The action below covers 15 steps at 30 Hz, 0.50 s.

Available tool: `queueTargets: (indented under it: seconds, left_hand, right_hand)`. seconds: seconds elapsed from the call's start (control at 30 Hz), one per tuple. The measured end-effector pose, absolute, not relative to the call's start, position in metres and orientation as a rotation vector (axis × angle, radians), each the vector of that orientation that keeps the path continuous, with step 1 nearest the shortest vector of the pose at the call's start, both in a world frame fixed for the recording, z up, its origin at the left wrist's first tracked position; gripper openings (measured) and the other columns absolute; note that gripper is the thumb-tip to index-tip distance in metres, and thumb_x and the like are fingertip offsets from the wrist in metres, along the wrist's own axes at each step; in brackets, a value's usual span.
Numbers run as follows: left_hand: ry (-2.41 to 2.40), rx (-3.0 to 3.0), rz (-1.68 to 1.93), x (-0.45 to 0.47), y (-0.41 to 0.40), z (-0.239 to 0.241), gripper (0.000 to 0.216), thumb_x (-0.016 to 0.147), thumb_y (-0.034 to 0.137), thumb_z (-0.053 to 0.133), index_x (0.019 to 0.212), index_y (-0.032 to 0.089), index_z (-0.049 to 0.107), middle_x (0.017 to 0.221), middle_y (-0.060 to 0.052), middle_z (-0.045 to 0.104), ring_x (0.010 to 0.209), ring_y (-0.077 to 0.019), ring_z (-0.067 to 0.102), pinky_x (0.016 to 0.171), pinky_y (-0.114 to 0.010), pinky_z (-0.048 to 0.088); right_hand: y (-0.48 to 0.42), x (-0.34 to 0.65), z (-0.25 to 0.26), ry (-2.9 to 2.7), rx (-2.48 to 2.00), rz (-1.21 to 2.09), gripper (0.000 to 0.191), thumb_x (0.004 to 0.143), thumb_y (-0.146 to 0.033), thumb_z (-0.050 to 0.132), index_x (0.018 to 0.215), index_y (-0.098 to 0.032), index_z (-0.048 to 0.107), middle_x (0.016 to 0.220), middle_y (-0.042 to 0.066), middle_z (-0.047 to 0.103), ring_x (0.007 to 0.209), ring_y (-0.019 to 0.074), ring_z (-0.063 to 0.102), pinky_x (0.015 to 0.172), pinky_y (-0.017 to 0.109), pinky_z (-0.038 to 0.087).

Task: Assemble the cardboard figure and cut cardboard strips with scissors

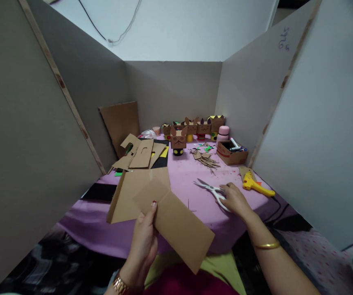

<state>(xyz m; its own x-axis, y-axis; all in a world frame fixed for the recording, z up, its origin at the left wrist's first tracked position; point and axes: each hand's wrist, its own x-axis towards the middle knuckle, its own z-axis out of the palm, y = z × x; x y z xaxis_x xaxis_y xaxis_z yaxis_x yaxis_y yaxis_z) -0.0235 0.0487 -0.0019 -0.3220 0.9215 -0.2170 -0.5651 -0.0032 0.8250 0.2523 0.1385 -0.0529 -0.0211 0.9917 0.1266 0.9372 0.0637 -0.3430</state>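
Note:
My left hand point(144, 239) is closed on a long brown cardboard strip point(176, 223), holding it up over the near edge of the purple-covered table point(182, 180). My right hand point(234, 198) rests on the table with its fingers wrapped round the handles of white scissors point(210, 189), whose blades point left. A larger cardboard sheet point(130, 196) lies flat under and behind the strip.
Cut cardboard pieces point(139, 153) lie at the left. Small cardboard animal figures point(191, 129) stand in a row at the back. A yellow glue gun point(254, 184), a small box of markers point(231, 152) and cardboard scraps point(207, 159) sit at the right. Tall boards wall in the table.

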Motion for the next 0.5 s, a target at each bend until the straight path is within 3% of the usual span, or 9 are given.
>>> queueTargets:
  seconds: [0.33,0.5]
  left_hand:
    - [0.941,0.362,1.646,-0.032,0.057,-0.013,0.022,0.077,0.002,0.054,0.091,0.015,0.064,0.082,-0.003,0.072,0.073,-0.0089,0.066,0.068,-0.016,0.053]
    - [0.893,0.296,1.620,-0.031,0.060,-0.017,0.021,0.078,0.000,0.050,0.089,0.012,0.063,0.075,-0.004,0.072,0.071,-0.0104,0.067,0.072,-0.019,0.054]
  right_hand:
    - [0.141,0.292,-0.056,-1.797,-1.746,0.527,0.023,0.085,-0.025,0.056,0.105,-0.016,0.057,0.112,0.006,0.059,0.097,0.0218,0.058,0.082,0.043,0.048]
    - [0.115,0.256,-0.045,-1.433,-1.538,0.687,0.043,0.088,-0.038,0.042,0.121,-0.011,0.043,0.122,0.017,0.050,0.112,0.0276,0.047,0.091,0.045,0.039]
